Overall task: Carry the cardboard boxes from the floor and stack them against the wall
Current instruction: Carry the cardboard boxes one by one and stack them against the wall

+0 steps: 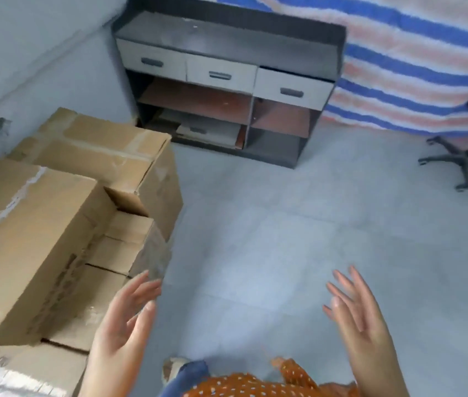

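While both hands are raised in front of the body, neither holds anything. In the head view, the left hand [125,316] has its fingers [144,285] spread and relaxed, palm turned inward; the right hand [361,319] is likewise spread, its fingers straight and pointing up and away.

The stack of boxes [55,224] stands against the pale wall [26,53], left of the hands. Taking the stack as landmark:
- The largest box [23,245] lies on top at the near left, its long axis running away from the viewer along the wall.
- A second large box [106,150] sits behind it, nearer the cabinet [227,81].
- Smaller boxes [129,239] lie lower, along the stack's right edge.
- The left fingertips appear just beside the lower right corner of the stack; contact cannot be confirmed owing to blur.
- The right hand is well apart from the stack, over the bare tiled floor [284,224].

No loose box is visible on the floor. Judgement: the left hand is nearer the stack; any further box lies outside this view, so the next step likely requires turning away from the stack. A chair base [462,164] stands far right of the stack.
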A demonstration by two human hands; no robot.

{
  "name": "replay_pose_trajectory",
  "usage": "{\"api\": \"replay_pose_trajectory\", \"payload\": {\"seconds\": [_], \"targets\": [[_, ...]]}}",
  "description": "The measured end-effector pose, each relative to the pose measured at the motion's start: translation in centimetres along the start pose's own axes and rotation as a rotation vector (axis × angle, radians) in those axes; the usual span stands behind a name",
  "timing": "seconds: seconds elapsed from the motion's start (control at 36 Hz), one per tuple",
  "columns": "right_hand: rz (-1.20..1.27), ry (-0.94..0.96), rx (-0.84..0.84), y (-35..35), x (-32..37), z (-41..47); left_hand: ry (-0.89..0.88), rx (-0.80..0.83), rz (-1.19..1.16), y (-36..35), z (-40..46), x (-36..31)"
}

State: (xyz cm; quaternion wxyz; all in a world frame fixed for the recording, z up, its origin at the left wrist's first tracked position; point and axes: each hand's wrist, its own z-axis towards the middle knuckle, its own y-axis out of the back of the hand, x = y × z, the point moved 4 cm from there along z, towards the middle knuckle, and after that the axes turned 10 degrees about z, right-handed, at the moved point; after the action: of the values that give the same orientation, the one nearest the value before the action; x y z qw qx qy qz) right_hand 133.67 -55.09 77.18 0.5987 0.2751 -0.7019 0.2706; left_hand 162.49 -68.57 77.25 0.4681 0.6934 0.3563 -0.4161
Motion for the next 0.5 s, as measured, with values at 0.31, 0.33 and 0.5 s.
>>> {"api": "replay_pose_trajectory", "payload": {"seconds": [0.31,0.33,0.5], "targets": [[0.061,-0.038,-0.510,23.5,-0.2,-6.3,-0.200,0.421,0.045,-23.8,-2.4,-8.2],[0.061,-0.034,-0.554,25.2,-0.3,-7.0,-0.230,0.452,0.042,-25.7,-2.9,-9.1],[0.108,-0.011,-0.874,32.5,-0.1,-11.5,-0.398,0.712,0.130,-36.2,-5.5,-13.3]]}}
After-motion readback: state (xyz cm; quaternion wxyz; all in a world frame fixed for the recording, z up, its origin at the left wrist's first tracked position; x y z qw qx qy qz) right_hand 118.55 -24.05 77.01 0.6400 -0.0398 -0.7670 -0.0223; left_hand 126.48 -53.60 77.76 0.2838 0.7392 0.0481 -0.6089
